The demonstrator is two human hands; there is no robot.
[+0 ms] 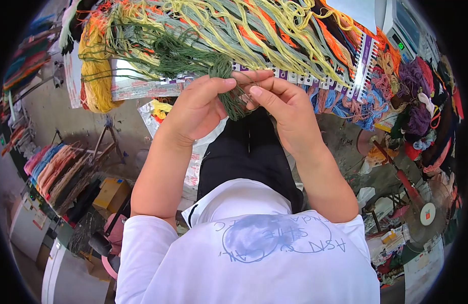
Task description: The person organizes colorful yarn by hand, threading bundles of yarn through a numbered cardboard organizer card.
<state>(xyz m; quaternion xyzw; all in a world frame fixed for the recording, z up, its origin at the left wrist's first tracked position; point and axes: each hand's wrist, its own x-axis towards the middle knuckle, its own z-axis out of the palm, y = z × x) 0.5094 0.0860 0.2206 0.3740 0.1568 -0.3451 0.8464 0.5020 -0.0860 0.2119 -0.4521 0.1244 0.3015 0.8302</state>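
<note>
A bundle of dark green yarn (221, 76) hangs over the fingers of my left hand (196, 104), with its thumb pressed against the strands. The lower end of the bundle dangles below the fingers, and the rest trails left across the heap. Close beside it, my right hand (287, 104) pinches thumb and forefinger together on thin strands at the bundle's right side. Its other fingertips are partly hidden behind the yarn. Just beyond both hands lies a heap of yellow, grey-green and orange yarn (234, 30).
Yellow yarn (96, 76) hangs over the table's left side. A purple-and-white punched card strip (364, 63) lies at right, near a device with a green display (401, 45). A fan (427, 215) stands lower right. Yarn skeins (54, 169) hang on a rack at left.
</note>
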